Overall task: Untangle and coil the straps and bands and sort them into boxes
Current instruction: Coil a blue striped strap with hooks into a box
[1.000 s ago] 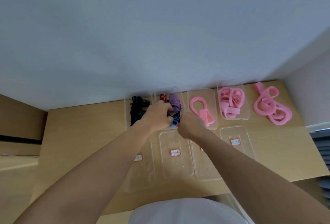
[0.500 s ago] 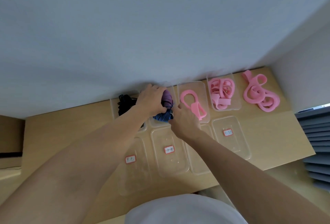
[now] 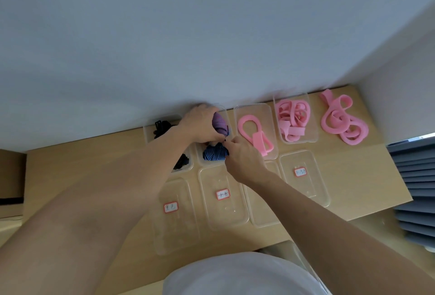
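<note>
Just below the camera: a white shirt [image 3: 235,276] fills the bottom edge, and two bare forearms reach forward from it over a light wooden table [image 3: 70,165].
Near row: four clear rectangular plastic boxes [image 3: 226,219] lie side by side. Three show a small red-bordered label; the right forearm crosses the third.
Right hand: the right hand [image 3: 242,158] has its fingers curled, the tips bunched and pinching the top edge of a blue striped fabric band [image 3: 215,153].
Blue band's place: bunched at the near end of a clear striped-band box [image 3: 223,110], second from the left in the far row.
Left hand: the left hand [image 3: 200,125] is curled round a purple striped fabric band [image 3: 219,123], gripping it at the far end of that same box, just beyond the blue one.
Far row, left: a clear box [image 3: 148,130] holds tangled black straps [image 3: 162,127], partly hidden by the left forearm.
Far row, right: one clear box [image 3: 249,107] holds a single looped pink flat band [image 3: 249,130]. The next clear box [image 3: 314,130] holds a heap of pink bands [image 3: 292,116].
Far right corner: a loose pink band in curls [image 3: 341,123] lies on the bare table beside that last box.
Beyond: a pale grey wall [image 3: 211,36] stands behind the table, with grey slats [image 3: 414,189] at the right edge.
</note>
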`<state>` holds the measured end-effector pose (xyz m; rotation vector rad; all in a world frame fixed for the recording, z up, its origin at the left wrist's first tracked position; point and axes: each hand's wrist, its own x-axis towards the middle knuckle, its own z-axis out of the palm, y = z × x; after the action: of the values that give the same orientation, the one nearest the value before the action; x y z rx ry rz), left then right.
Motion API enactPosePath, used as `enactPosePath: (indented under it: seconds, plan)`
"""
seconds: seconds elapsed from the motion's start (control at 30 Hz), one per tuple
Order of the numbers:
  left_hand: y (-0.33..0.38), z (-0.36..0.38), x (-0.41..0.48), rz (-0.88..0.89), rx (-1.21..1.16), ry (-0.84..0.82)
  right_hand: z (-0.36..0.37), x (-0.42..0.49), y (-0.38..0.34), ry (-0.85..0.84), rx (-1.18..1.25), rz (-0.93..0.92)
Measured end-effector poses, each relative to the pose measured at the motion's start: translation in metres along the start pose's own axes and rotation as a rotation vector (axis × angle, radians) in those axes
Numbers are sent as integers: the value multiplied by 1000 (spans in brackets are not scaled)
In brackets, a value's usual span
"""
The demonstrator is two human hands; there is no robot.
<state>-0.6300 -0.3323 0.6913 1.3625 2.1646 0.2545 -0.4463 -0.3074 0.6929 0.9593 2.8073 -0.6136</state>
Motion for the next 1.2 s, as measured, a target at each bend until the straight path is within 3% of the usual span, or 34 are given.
enactPosePath:
  seconds: [0.17,0.3,0.43,0.73,0.87,1.0,1.13,1.2]
  plan:
    - [7,-11,2,-40,-31,-81,-3,2,3,38,11,-9]
    - [11,-11,2,-2,127,-91,-4,4,1,-8,9,33]
    - [11,-12,1,77,151,-37,-4,2,-4,-41,20,46]
    - [3,8,-13,-2,-44,92,2,0,-6,1,-2,55]
    - [5,8,-25,60,-25,89,4,0,-6,6,-8,53]
    - [5,0,-48,35,-48,237,5,1,-3,19,45,64]
    - [11,22,-74,52,193,3,10,1,-2,34,-1,56]
    - [15,33,-78,47,299,-29,11,2,-3,33,-35,42]
